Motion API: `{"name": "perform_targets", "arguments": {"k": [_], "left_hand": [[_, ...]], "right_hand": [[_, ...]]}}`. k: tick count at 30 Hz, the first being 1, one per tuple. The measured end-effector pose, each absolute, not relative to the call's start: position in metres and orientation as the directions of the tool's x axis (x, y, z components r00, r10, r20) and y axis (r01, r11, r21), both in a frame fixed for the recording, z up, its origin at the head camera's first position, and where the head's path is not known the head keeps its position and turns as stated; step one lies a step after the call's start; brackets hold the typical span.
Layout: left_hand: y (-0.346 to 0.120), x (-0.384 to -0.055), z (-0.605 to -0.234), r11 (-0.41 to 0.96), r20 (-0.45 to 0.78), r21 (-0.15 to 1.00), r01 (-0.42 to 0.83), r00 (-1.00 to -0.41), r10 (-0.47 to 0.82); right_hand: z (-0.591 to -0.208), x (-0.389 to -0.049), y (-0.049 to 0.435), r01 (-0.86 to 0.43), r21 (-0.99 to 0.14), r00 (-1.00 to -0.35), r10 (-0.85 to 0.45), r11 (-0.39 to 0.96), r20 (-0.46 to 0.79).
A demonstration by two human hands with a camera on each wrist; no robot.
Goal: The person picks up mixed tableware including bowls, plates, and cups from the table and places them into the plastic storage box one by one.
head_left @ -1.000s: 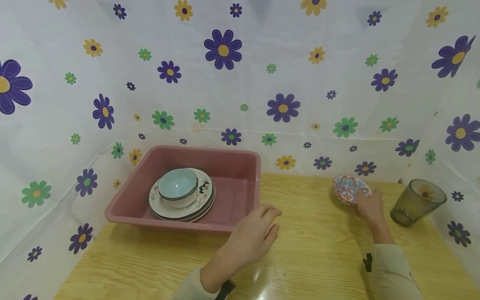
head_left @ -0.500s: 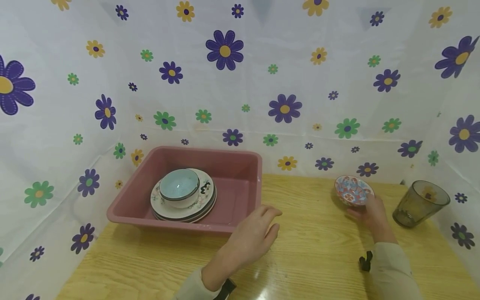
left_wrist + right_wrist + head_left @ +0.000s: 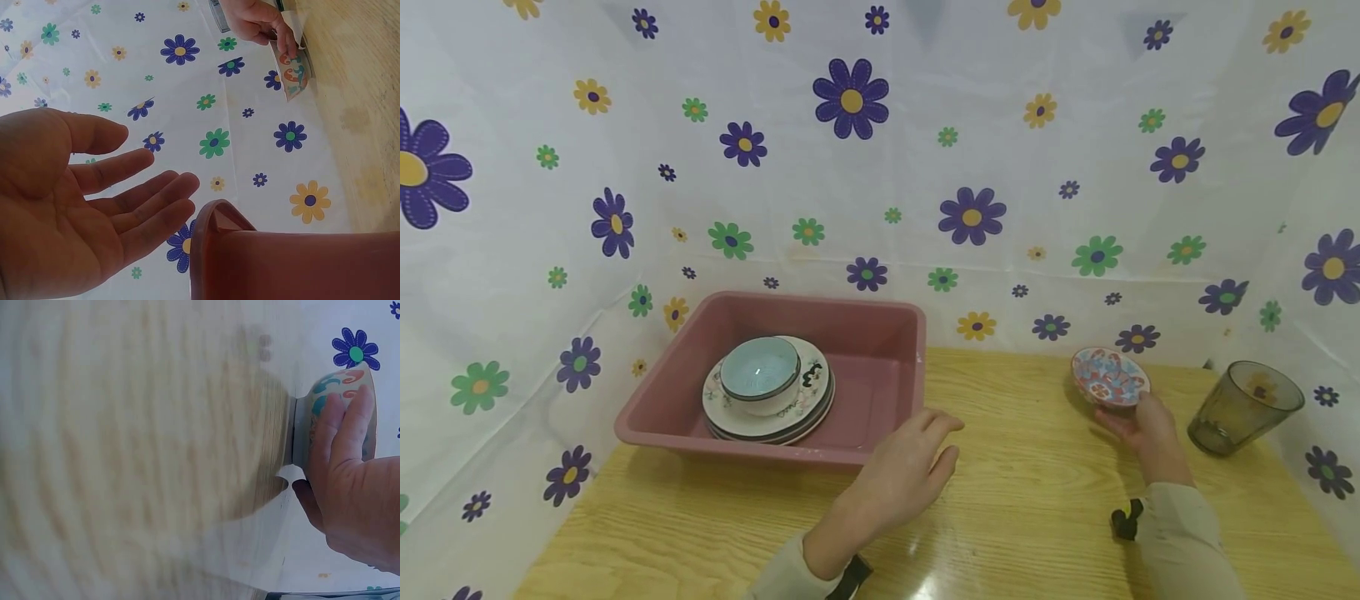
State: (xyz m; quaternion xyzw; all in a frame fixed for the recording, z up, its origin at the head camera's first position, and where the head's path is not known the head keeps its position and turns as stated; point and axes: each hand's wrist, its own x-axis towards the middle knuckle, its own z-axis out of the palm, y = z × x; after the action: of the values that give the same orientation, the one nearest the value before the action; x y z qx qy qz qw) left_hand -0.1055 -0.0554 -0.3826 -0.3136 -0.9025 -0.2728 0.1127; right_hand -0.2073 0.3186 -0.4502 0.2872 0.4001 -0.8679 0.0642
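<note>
My right hand grips a small red-and-blue patterned bowl at the back right of the table, thumb at its near rim. In the right wrist view, fingers lie along the bowl's outer wall, and its foot is close to the tabletop. My left hand is relaxed by the front right corner of a pink plastic basin, fingers loosely extended and holding nothing. The left wrist view shows its palm beside the basin's rim.
Inside the basin, a light blue bowl sits on several stacked plates at the left. A tinted drinking glass stands right of my right hand. Flower-printed white sheeting encloses the wooden table at the back and sides.
My right hand has shifted from reaching over the patterned bowl's rim to gripping its near right side, fingers against the outer wall. The left hand stays almost still.
</note>
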Motion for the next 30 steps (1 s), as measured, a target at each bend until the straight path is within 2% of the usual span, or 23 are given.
{"name": "perform_targets", "arguments": {"k": [18,30], "left_hand": [[-0.058,-0.108,-0.383,0.639,0.361,0.457,0.618,-0.786,0.502],[-0.060,-0.111,-0.380,0.651,0.331,0.501,0.569,-0.822,0.464]], "right_hand": [[-0.448,-0.206,0.308,0.267,-0.739,-0.835,0.235,-0.618,-0.498],[-0.440,-0.207,0.300,0.250,-0.777,-0.821,0.299,-0.578,-0.486]]}}
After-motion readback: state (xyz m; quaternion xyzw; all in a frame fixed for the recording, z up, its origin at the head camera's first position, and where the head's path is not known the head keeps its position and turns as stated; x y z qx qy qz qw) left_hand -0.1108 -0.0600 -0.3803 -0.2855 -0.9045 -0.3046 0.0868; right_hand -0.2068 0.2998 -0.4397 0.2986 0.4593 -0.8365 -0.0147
